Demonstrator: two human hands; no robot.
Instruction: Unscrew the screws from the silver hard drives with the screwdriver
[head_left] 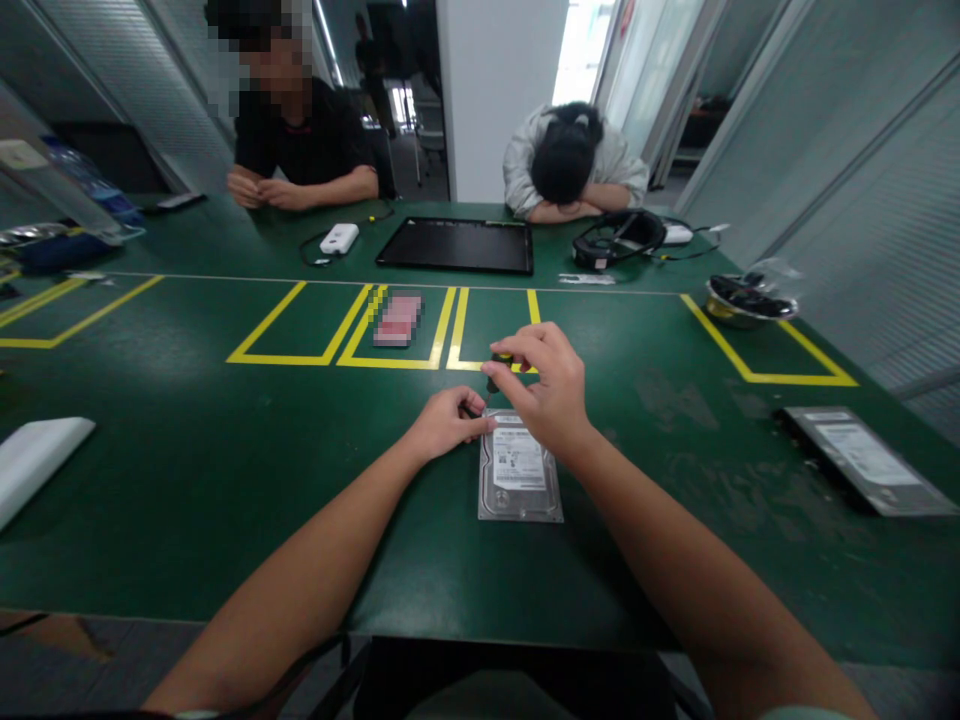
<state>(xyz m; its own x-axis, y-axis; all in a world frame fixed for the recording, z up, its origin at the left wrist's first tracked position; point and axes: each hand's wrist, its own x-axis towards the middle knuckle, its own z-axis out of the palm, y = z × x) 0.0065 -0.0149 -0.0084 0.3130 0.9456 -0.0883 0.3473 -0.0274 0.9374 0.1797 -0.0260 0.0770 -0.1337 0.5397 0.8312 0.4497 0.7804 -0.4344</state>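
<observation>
A silver hard drive [517, 480] with a white label lies flat on the green table in front of me. My right hand [551, 385] grips a screwdriver [501, 358] by its black and yellow handle and holds it upright over the drive's far left corner. The thin shaft points down at that corner; whether the tip sits in a screw is too small to tell. My left hand [450, 425] grips the drive's left edge near the same corner, its thumb on top and its curled fingers close to the shaft.
Another hard drive [862, 460] lies at right, below a metal bowl [750, 302] of dark items. Further back are a black panel [456, 246], a black headset [619, 238] and a pink packet [399, 320] between yellow tape lines. A white object [37, 465] lies left. Two people sit opposite.
</observation>
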